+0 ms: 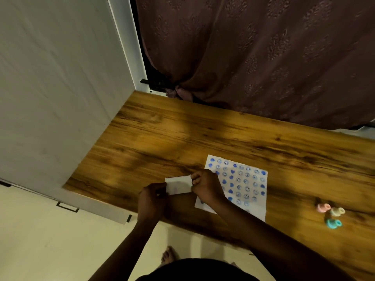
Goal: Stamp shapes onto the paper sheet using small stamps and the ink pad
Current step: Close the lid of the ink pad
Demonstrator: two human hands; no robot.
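Observation:
A white paper sheet [243,179] covered with several blue heart and smiley prints lies on the wooden table [182,134]. Just left of it, both hands hold a small folded white paper piece [178,185] above the table. My left hand [152,201] grips its lower left corner. My right hand [207,185] pinches its right edge and hides part of the sheet's left side. Three small stamps lie to the right: a pink stamp [323,207], a cream stamp [337,211] and a teal stamp [333,223]. No ink pad is visible.
A white cabinet side [60,88] stands against the table's left edge. A dark patterned curtain [263,57] hangs behind the table. Pale floor [50,240] and a bare foot [169,256] show below the front edge.

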